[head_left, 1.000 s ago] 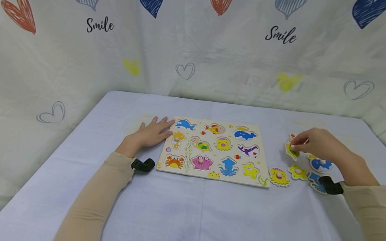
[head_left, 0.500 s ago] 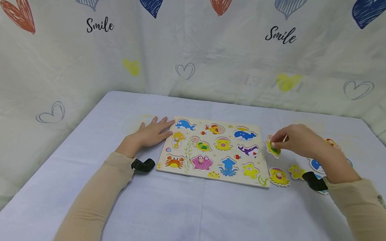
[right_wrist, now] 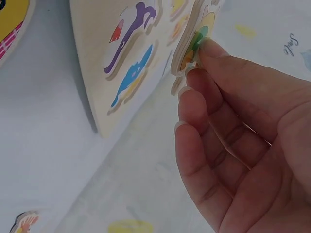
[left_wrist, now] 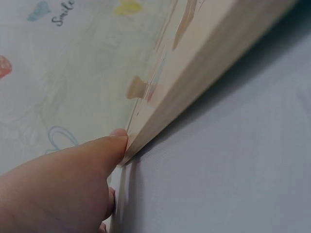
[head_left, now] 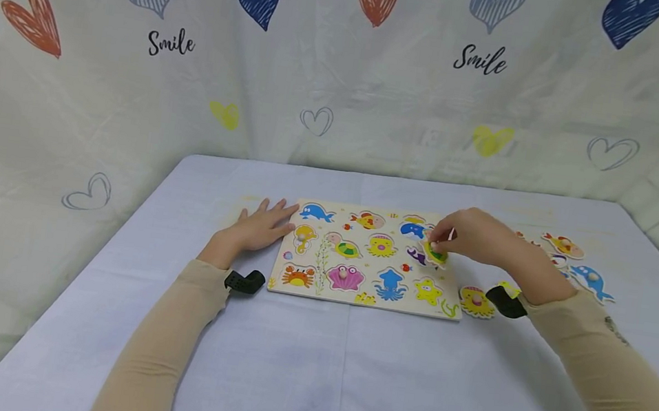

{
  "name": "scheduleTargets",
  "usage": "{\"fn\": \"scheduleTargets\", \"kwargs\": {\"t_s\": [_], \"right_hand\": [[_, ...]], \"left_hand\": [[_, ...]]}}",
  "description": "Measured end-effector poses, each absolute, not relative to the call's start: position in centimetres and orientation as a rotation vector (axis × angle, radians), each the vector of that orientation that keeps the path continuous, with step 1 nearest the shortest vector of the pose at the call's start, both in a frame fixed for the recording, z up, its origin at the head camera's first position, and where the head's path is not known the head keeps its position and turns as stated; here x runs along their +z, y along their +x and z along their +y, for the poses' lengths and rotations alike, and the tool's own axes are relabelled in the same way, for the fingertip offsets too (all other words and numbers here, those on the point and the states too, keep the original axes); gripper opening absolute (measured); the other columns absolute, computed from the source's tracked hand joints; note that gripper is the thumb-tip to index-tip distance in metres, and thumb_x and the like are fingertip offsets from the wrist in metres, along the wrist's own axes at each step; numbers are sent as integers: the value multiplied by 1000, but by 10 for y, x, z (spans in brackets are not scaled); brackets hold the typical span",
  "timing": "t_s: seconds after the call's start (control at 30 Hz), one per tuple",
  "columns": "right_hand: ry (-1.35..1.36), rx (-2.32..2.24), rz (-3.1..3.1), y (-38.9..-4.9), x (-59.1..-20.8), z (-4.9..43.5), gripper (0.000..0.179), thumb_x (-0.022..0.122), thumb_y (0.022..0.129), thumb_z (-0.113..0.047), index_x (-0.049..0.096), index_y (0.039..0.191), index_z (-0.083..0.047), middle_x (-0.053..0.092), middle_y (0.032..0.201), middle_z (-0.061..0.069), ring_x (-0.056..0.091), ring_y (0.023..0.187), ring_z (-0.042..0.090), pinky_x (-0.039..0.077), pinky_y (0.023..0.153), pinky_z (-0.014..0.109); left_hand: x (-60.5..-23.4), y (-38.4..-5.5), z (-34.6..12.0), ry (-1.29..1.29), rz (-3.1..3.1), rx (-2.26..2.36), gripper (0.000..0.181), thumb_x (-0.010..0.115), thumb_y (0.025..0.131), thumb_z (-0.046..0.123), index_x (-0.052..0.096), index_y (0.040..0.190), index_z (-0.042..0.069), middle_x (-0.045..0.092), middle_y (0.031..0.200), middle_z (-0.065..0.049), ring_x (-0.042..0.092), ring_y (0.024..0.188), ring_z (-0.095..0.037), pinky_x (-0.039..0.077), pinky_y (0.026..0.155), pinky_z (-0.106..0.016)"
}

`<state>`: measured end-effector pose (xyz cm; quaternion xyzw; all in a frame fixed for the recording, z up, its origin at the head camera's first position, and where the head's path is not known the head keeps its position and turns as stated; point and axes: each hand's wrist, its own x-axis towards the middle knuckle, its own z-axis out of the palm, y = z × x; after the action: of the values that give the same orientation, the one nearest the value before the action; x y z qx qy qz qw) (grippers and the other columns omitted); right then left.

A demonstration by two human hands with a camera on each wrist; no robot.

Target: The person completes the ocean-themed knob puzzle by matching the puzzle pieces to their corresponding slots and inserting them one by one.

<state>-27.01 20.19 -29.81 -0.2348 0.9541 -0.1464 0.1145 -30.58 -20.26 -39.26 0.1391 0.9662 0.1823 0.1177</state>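
A wooden puzzle board printed with sea animals lies flat on the table. My right hand pinches a green and yellow turtle puzzle piece between thumb and fingers, above the board's right side. In the right wrist view the piece is tilted on edge at the fingertips, with the printed whales beyond it. My left hand rests with spread, straight fingers at the board's left edge. The left wrist view has the thumb touching the board's corner, near a wooden knob.
Right of the board lie more pieces: a yellow octopus, a fish and a blue dolphin. My right forearm partly hides others there. A crab piece and a pink shell piece sit in the board. A printed curtain hangs behind.
My right hand has carried the turtle piece left, from the loose pieces to above the board's right side. The fish and dolphin have come into sight behind it. My left hand stays put.
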Motion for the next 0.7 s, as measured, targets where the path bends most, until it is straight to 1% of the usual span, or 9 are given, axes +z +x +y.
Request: {"fn": "scheduleTargets", "kwargs": {"t_s": [0.27,0.47,0.7], "right_hand": [[-736,-390,2768,-274,-298,179,12,72,97,-14,78,106,-8,68,88,-1,59,82,20,51,74,36],[-773,-365,2760,-277,-301,159,9,72,97,-14,78,104,-10,69,88,-1,60,79,18,52,73,36],[-856,-308,2733,-284,-308,130,11,75,96,-15,79,106,-11,71,92,-2,60,84,18,53,79,37]], "left_hand": [[-392,-304,-202,410,2824,545,64,37,109,52,21,166,27,8,172,-9,-8,155,-42,-5,115,-73],[-392,-305,-203,406,2822,553,64,37,109,52,21,166,28,8,172,-9,-8,155,-41,-6,115,-72],[-393,-306,-205,415,2820,565,64,38,109,51,21,166,27,8,171,-11,-8,154,-42,-6,114,-73]]}}
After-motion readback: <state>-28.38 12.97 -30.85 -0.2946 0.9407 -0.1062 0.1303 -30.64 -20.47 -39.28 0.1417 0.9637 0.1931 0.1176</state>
